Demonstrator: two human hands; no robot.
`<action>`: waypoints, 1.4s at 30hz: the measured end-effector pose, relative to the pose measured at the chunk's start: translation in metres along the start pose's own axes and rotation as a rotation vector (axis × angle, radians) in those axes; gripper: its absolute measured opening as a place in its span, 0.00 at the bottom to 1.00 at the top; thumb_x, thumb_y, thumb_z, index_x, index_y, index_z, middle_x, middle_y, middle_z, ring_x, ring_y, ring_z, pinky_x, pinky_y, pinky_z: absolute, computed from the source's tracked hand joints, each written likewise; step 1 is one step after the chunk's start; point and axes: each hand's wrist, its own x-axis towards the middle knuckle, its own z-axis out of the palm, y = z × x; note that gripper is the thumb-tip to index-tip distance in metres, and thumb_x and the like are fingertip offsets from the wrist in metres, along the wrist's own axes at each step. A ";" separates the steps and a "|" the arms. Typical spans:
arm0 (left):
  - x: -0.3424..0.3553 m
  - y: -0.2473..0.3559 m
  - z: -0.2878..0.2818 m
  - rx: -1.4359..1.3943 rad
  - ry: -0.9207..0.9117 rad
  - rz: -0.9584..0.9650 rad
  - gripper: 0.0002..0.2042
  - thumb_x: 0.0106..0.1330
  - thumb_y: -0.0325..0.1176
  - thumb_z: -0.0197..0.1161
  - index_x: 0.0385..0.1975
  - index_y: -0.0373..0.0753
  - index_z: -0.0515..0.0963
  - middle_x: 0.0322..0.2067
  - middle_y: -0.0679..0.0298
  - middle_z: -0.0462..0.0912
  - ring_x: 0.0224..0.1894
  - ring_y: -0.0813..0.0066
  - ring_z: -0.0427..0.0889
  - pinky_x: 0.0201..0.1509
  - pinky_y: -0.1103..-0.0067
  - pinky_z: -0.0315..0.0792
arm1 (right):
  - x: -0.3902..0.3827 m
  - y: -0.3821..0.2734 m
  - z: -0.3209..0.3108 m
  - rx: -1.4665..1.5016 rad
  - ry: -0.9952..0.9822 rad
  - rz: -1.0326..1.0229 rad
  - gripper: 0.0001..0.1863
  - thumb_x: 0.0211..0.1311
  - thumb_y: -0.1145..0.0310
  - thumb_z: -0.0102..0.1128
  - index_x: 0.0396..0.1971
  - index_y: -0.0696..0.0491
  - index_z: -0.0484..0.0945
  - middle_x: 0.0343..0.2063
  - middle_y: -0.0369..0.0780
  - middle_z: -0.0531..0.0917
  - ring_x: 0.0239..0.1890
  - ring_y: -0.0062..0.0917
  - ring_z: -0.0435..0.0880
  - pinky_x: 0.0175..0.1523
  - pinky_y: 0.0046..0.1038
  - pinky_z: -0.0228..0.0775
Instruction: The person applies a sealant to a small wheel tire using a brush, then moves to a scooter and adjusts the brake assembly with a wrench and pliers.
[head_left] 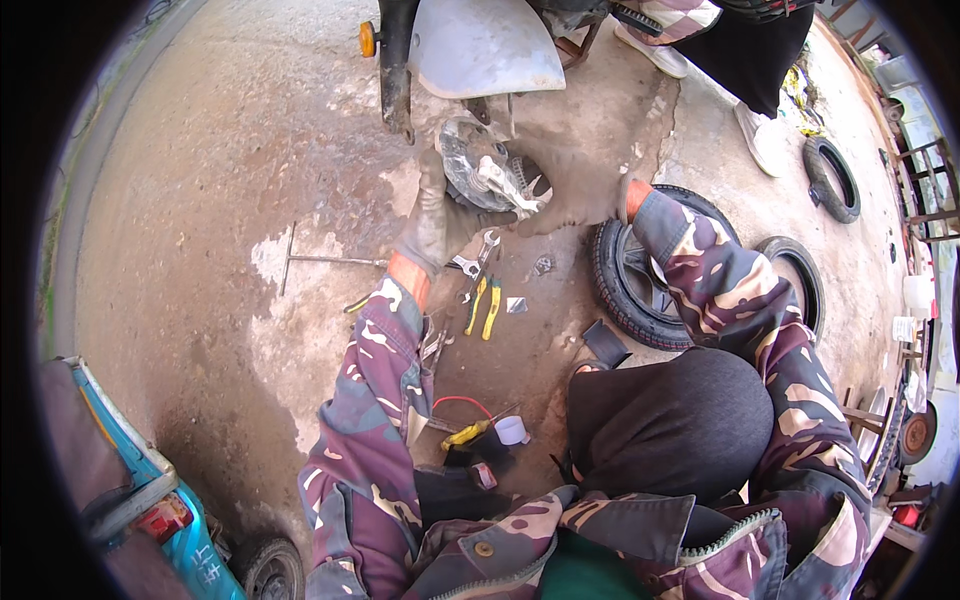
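Item, in hand: one round silvery metal part (463,170) with an arm across its face, which I am holding above the floor (200,250), just below the grey fender (485,50) of a motorcycle. My left hand (432,222) is gripping its left side, the fingers bending close around the rim; my right hand (580,185) is meeting its right side, its fingers blurring, so how far they are closing I cannot tell. Item, lying on the floor below my hands: a steel wrench (484,264), yellow-handled pliers (492,308) with the handles spreading, a small silvery square (516,304) just beside them. Item, lying toward the floor's left edge: a T-shaped metal rod (330,260), its long shaft pointing at my left wrist. Item, resting near my knee: a yellow-handled tool (465,435), with a white round piece (512,431) sitting just beside it. Item, lying below my right forearm: a wheel with a black tyre (612,290). Item, lying toward the floor's right edge: another black tyre (850,190), well apart from my hands. Item, at upper right: a person in white shoes (762,140), standing near the motorcycle.
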 end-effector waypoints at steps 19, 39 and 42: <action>0.013 0.003 0.010 -0.300 0.258 0.135 0.45 0.63 0.81 0.56 0.66 0.49 0.77 0.58 0.64 0.84 0.61 0.61 0.81 0.70 0.52 0.72 | 0.011 -0.022 0.008 -0.190 0.077 0.087 0.62 0.46 0.39 0.78 0.74 0.64 0.63 0.58 0.65 0.79 0.61 0.55 0.82 0.67 0.44 0.73; 0.018 -0.002 0.006 -0.413 0.294 0.097 0.42 0.64 0.79 0.56 0.66 0.51 0.77 0.61 0.64 0.82 0.63 0.57 0.79 0.70 0.52 0.73 | -0.049 -0.001 0.062 0.476 0.196 0.254 0.56 0.58 0.54 0.79 0.79 0.61 0.56 0.60 0.54 0.83 0.50 0.36 0.90 0.54 0.35 0.84; 0.016 0.000 0.009 -0.436 0.296 0.101 0.41 0.64 0.79 0.57 0.65 0.52 0.78 0.61 0.65 0.82 0.64 0.57 0.79 0.69 0.52 0.73 | -0.053 0.005 0.071 0.769 0.087 0.315 0.50 0.63 0.57 0.76 0.76 0.65 0.59 0.56 0.51 0.86 0.53 0.31 0.89 0.54 0.32 0.85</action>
